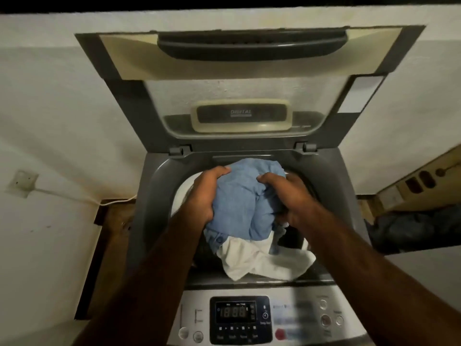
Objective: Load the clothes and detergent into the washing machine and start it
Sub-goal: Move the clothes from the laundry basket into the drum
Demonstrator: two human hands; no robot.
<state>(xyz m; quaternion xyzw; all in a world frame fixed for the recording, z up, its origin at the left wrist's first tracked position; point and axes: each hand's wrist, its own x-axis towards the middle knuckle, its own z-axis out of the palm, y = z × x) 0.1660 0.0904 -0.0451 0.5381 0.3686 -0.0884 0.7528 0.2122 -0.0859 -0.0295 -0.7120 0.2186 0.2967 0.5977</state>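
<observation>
A grey top-loading washing machine [144, 208] stands below me with its lid [247, 68] raised against the wall. Over the drum opening I hold a bundle of light blue clothes [242, 196]. My left hand [205, 196] grips its left side and my right hand [287, 196] grips its right side. A white garment [259, 260] hangs from under the bundle and drapes over the front rim of the drum. No detergent is visible.
The control panel [239, 318] with a dark display and round buttons runs along the machine's near edge. A wall socket with a white cable [22, 183] is at the left. A dark bundle of cloth [411, 228] lies to the right of the machine.
</observation>
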